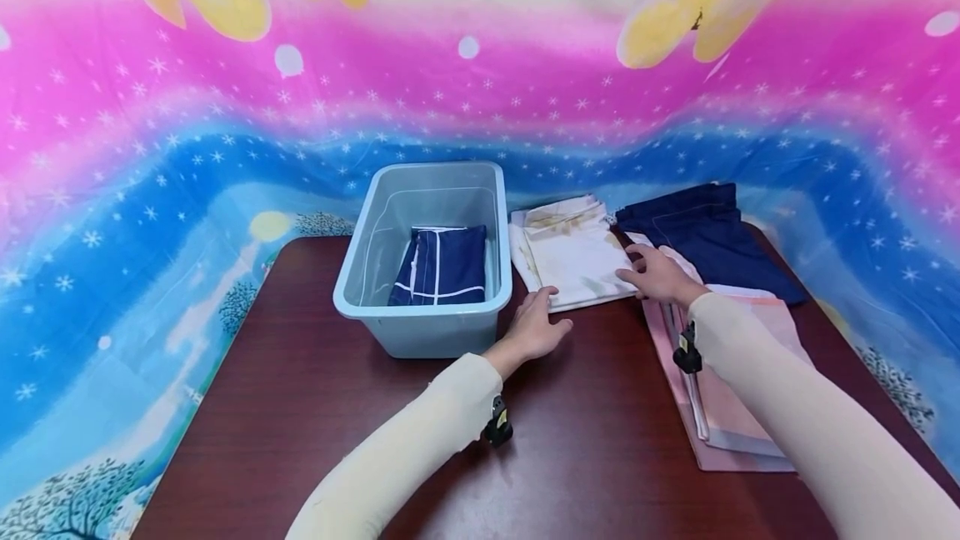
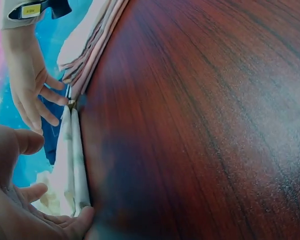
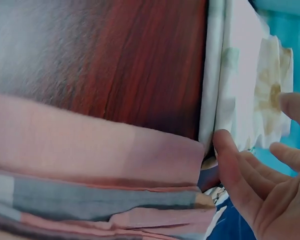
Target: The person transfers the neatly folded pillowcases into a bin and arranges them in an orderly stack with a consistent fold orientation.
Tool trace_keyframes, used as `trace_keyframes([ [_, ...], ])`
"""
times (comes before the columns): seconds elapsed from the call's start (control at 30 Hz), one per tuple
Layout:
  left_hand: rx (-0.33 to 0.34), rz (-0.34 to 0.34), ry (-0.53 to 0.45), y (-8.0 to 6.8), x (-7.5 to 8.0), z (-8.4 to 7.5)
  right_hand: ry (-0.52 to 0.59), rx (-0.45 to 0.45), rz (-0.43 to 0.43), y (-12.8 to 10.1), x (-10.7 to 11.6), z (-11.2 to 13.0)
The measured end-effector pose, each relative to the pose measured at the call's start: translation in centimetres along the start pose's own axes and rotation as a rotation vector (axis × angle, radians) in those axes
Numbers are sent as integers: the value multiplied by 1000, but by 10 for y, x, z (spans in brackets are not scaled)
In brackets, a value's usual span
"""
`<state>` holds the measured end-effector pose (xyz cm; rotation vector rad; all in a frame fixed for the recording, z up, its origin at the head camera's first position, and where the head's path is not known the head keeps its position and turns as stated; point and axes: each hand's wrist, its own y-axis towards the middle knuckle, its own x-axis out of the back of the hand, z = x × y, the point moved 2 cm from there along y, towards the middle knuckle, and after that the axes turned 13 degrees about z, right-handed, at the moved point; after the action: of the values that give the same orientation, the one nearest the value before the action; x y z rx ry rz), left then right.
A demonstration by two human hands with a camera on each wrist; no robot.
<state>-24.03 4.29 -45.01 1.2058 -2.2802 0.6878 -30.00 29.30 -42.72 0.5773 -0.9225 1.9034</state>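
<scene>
White folded cloth (image 1: 573, 261) between flat hands

Staged indoor recording spot, domestic laundry setup. Dark wooden table (image 1: 315, 407) backed by a draped cartoon bedsheet (image 1: 150, 148) as backdrop. 1 plastic bin (image 1: 427, 307), folded linens (image 1: 573, 261) stacked on tabletop. Room itself hidden.

Both hands, left (image 1: 534, 325) and right (image 1: 657, 275), flat on folded white cloth (image 1: 572, 255), beside blue bin (image 1: 427, 332)

pink cloth (image 1: 738, 432) part-hidden under right arm
</scene>
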Motion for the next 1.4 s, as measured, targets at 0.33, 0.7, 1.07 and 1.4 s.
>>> trace_keyframes([
  [0.33,54,34,-61,3,0,4,113,-57,93,3,6,-3],
  [0.7,84,33,-45,5,0,4,140,-107,133,10,7,-9],
  [1.07,102,47,47,3,-7,8,180,-102,135,10,3,-11],
  [1.4,72,51,-53,4,-4,12,257,-95,96,7,8,-10],
])
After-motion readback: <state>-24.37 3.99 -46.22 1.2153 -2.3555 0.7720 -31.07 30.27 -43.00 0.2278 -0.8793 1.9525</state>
